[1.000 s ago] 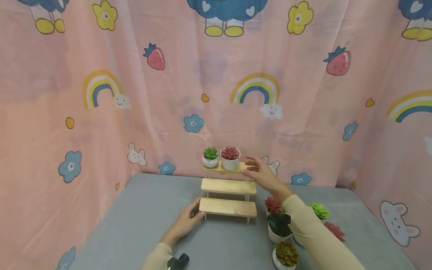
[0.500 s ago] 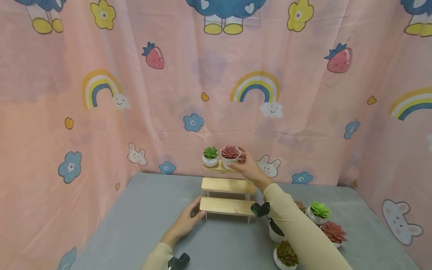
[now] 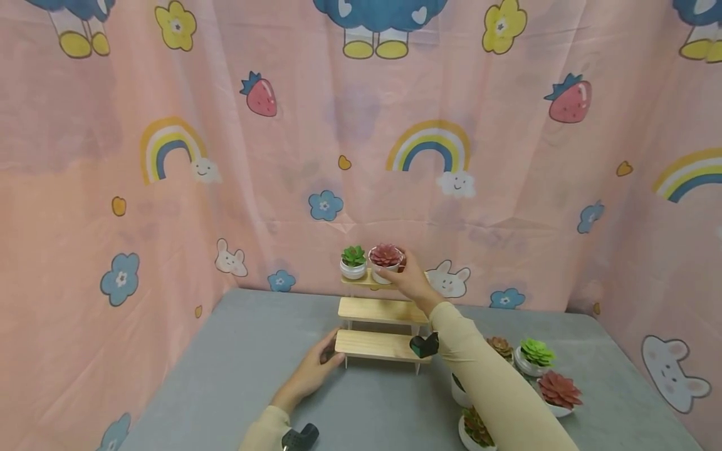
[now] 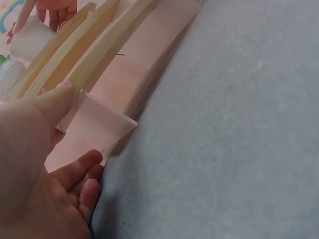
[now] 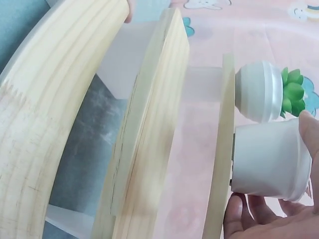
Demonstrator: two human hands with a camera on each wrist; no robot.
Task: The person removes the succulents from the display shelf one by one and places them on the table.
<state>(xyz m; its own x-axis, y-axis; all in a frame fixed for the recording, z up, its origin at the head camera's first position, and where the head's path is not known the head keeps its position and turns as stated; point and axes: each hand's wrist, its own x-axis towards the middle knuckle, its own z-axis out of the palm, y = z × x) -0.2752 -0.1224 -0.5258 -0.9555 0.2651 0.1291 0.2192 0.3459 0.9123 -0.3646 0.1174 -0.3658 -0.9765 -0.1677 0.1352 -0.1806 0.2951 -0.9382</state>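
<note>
A three-step display stand (image 3: 375,343) with pale wooden shelves and clear supports stands on the table. My left hand (image 3: 309,373) holds its lowest shelf at the left end; in the left wrist view the thumb (image 4: 62,99) presses the board's edge, with the fingers by the clear support. On the top shelf, my right hand (image 3: 414,282) grips the white pot of a dusty-red succulent (image 3: 386,255) from the right. In the right wrist view, thumb and fingers go round this pot (image 5: 266,159), which is upright at the shelf. Left of it sits a small green succulent (image 3: 353,255) in a ribbed white pot.
Several more potted succulents stand right of the stand, partly behind the right sleeve: a bright green one (image 3: 537,352), a red one (image 3: 558,389) and a brown-green one (image 3: 475,429). A pink patterned curtain (image 3: 361,188) hangs behind the grey table (image 3: 225,376).
My right hand has moved left from the top shelf's right end to the red succulent's pot and taken hold of it. The left hand stays at the lowest shelf.
</note>
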